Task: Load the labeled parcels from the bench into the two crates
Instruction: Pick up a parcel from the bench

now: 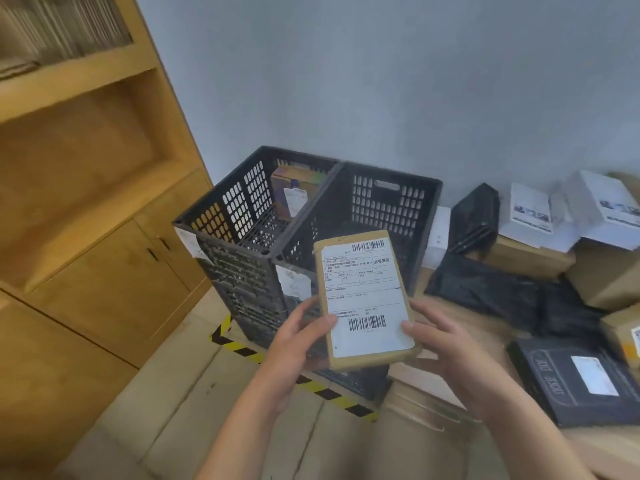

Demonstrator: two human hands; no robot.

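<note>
Both hands gripped the flat brown parcel [364,296] as I watched. The left hand [297,342] curled round its lower left edge with the thumb laid on the white shipping label [372,336]. The right hand [448,344] held the lower right edge the same way, thumb on the label. The parcel was held in the air, label towards the camera, in front of the near corner of the right crate [391,206].

That crate stood touching the left crate [242,206], both black and slotted. The left one held a small labeled box [292,194], leaning against its far wall (the print was too blurred for me to read).

To the right, on the bench [595,445], lay more parcels: black bags [485,294], white boxes [531,211], brown cartons [526,259] and a flat black box [575,384]. A wooden cabinet [86,209] stood to the left, and striped floor tape [242,351] ran past the crates.
</note>
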